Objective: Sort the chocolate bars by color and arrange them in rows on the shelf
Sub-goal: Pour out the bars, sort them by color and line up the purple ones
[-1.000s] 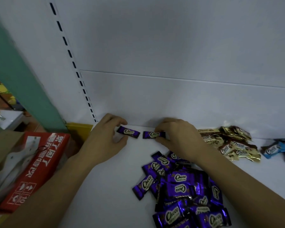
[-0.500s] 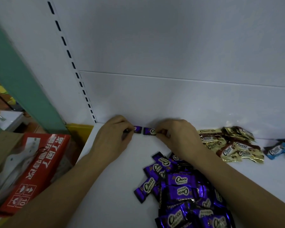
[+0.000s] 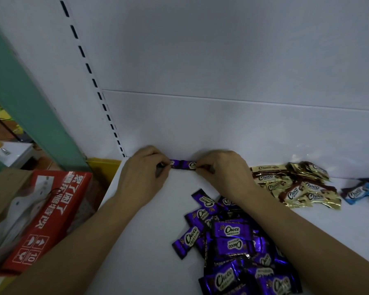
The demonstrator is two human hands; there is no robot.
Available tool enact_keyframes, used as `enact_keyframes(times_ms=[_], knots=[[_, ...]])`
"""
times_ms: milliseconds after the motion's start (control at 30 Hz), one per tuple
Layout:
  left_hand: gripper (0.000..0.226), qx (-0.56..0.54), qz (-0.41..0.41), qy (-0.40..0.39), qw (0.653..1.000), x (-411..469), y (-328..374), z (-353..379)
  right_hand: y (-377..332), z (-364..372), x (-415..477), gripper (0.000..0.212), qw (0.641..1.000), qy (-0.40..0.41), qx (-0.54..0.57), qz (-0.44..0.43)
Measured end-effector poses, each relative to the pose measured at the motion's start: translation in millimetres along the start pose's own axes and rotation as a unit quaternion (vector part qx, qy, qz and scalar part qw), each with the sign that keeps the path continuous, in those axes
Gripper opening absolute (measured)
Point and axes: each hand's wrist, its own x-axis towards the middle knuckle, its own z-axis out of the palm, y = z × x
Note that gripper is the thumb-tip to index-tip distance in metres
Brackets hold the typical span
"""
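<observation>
Two purple chocolate bars lie end to end against the back wall of the white shelf (image 3: 149, 241). My left hand (image 3: 145, 173) pinches the left purple bar (image 3: 174, 163), and my right hand (image 3: 224, 173) pinches the right purple bar (image 3: 190, 165). The bars' outer ends are hidden under my fingers. A loose pile of purple bars (image 3: 232, 241) lies in front, under my right forearm. To the right sits a pile of gold and brown bars (image 3: 294, 186), and blue bars (image 3: 358, 191) lie at the far right edge.
The white back panel (image 3: 222, 124) rises right behind the two bars. A slotted upright (image 3: 98, 90) runs along the shelf's left corner. Below and left of the shelf stand a red carton (image 3: 49, 213) and a yellow box (image 3: 102, 169).
Both hands have slid their purple bars back to the wall and together, so the two bars now touch end to end. The view has shifted slightly.
</observation>
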Motion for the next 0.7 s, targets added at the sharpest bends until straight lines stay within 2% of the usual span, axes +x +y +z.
enact_keyframes(times_ms=[267, 333, 433, 500, 567, 633, 700], knots=[[0.008, 0.012, -0.002, 0.016, 1.000, -3, 9, -7, -10, -21, -6, 0.014, 1.000, -0.002, 0.015, -0.004], [0.008, -0.012, 0.005, 0.001, 1.000, -8, 17, -16, -14, -34, -11, 0.017, 0.998, -0.050, 0.028, 0.002], [0.008, -0.027, 0.016, -0.120, 0.992, -15, 36, -35, -22, -45, -26, 0.024, 0.983, -0.179, 0.037, 0.003], [0.021, -0.022, 0.015, -0.229, 0.973, -20, 50, -45, -23, -43, -34, 0.032, 0.978, -0.205, 0.025, -0.011], [0.042, -0.016, 0.033, -0.302, 0.952, -29, 64, -47, -18, -43, -41, 0.037, 0.979, -0.201, 0.036, -0.003], [0.060, -0.028, 0.049, -0.326, 0.944, -40, 76, -45, -11, -48, -48, 0.042, 0.975, -0.210, 0.073, 0.032], [0.069, -0.047, 0.067, -0.315, 0.946, -47, 83, -40, -6, -53, -58, 0.043, 0.969, -0.216, 0.100, 0.060]])
